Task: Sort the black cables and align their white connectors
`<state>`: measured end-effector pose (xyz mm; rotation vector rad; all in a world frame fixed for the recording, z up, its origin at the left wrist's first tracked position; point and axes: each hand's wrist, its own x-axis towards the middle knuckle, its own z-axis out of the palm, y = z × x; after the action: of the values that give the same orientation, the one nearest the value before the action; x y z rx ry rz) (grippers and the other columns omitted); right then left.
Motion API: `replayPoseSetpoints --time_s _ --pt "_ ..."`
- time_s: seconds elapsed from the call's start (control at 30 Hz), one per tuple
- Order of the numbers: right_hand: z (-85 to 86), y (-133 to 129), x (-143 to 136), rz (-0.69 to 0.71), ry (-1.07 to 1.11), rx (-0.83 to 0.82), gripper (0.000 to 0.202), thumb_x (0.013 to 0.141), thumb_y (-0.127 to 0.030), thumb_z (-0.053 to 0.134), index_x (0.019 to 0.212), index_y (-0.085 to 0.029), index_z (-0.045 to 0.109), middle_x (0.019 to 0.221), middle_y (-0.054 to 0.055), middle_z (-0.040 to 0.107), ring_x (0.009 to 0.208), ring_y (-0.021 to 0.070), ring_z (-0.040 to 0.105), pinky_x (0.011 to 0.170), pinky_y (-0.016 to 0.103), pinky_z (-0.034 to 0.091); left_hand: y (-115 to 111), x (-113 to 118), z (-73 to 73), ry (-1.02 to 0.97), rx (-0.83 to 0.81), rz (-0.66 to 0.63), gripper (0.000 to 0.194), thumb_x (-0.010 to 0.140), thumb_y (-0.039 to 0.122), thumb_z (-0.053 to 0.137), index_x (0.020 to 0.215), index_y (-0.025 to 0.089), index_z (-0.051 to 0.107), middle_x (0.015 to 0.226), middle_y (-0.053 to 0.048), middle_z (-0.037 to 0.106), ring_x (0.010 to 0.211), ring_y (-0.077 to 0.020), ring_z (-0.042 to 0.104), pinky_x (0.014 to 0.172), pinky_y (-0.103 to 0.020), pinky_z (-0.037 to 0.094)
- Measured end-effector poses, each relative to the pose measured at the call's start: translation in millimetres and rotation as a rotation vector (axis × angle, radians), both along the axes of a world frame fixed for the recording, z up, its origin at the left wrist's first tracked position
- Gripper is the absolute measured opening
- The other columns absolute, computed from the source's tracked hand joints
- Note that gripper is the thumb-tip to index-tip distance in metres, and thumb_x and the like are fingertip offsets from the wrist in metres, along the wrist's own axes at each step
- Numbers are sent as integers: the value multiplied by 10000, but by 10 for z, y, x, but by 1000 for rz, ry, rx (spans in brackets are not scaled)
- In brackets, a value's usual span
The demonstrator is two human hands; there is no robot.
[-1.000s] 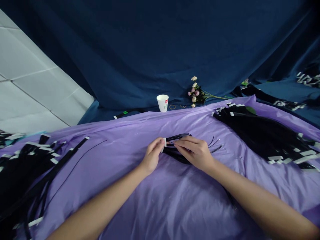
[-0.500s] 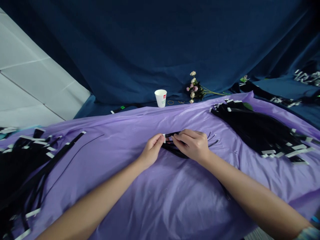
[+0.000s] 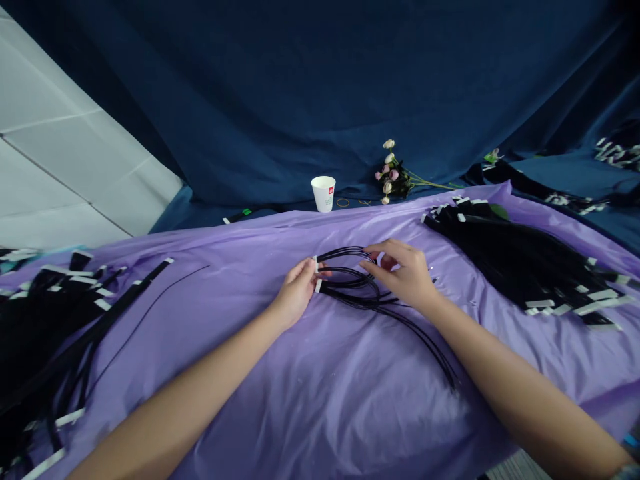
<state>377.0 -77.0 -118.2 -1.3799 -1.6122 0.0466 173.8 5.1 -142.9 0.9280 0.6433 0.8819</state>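
Observation:
Near the middle of the purple cloth, my left hand (image 3: 296,290) pinches the white end connectors (image 3: 319,286) of a bundle of thin black wires (image 3: 350,300). The wires fan out to the right in several curved strands, and some trail down toward my right forearm. My right hand (image 3: 400,270) has its thumb and fingers curled around the upper strands, a short way from the connectors. Loose wire ends show just beyond its knuckles. Part of the strands is hidden behind the right hand.
Black cables with white ends lie in a pile (image 3: 30,333) at left and another pile (image 3: 510,260) at right. A white paper cup (image 3: 324,195) and artificial flowers (image 3: 389,177) stand and lie behind the purple cloth (image 3: 240,380). A single thin wire (image 3: 150,310) lies at left.
My right hand has moved a little to the right along the strands, away from the connectors. The strands now spread apart. My left hand has shifted slightly left with the connectors.

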Motion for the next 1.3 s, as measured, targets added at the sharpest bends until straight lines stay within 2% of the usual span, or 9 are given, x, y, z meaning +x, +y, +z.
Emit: replayPoseSetpoints --time_s 0.1,0.17,0.3,0.4,0.63,0.9,1.1,1.2,1.3 --pt "-58 36 69 -70 29 -139 484 735 -437 762 1140 -208 629 961 42 655 537 90 534 550 253 480 17 -5 32 -32 -46 17 358 730 408 771 838 142 558 902 -45 653 791 -151 644 756 -285 464" --pt "-87 53 75 -73 29 -251 543 709 -497 763 1139 -195 627 958 49 663 512 89 523 543 261 465 18 -10 46 -47 -64 7 337 748 389 761 839 137 556 902 -51 657 777 -145 644 742 -279 463" --pt "-109 60 45 48 222 -488 327 763 -501 706 723 -178 680 568 -3 600 476 108 508 468 228 381 8 -17 61 -40 -56 -30 293 789 373 724 859 132 574 887 -53 659 747 -135 631 731 -275 467" --pt "-116 69 12 124 470 -590 365 800 -520 655 679 -176 682 457 -15 551 379 110 487 381 224 359 9 -25 73 -18 -56 -57 262 810 359 703 852 134 576 890 -54 659 747 -132 633 753 -281 477" --pt "-55 139 -118 157 797 -548 496 718 -664 661 782 -173 675 579 14 623 464 134 581 443 255 504 104 -57 123 0 -80 -228 198 872 321 629 865 141 547 991 -99 672 853 -195 677 796 -351 525" --pt "10 127 -270 208 1149 -471 462 655 -583 766 827 -170 651 649 0 628 548 115 607 550 244 534 116 -56 177 68 -153 -362 179 918 297 564 894 120 576 845 -112 696 808 -203 704 852 -346 512" --pt "-1 101 -316 211 1069 -437 455 705 -522 747 985 -197 595 738 -5 622 596 118 617 597 259 548 65 -43 173 -59 -202 -308 166 897 271 582 806 133 586 742 -42 636 735 -180 683 772 -342 553" --pt "-43 80 -349 233 911 -421 532 679 -488 773 1055 -225 504 805 -9 626 601 122 611 577 258 527 50 -58 165 -54 -221 -315 185 905 312 556 820 149 576 758 -55 632 756 -205 664 664 -373 574" --pt "-100 44 -390 239 660 -423 397 743 -435 731 976 -208 503 850 22 633 615 121 585 564 249 479 37 -68 156 -76 -215 -298 162 913 294 531 843 156 580 746 -42 604 731 -186 632 599 -349 569"
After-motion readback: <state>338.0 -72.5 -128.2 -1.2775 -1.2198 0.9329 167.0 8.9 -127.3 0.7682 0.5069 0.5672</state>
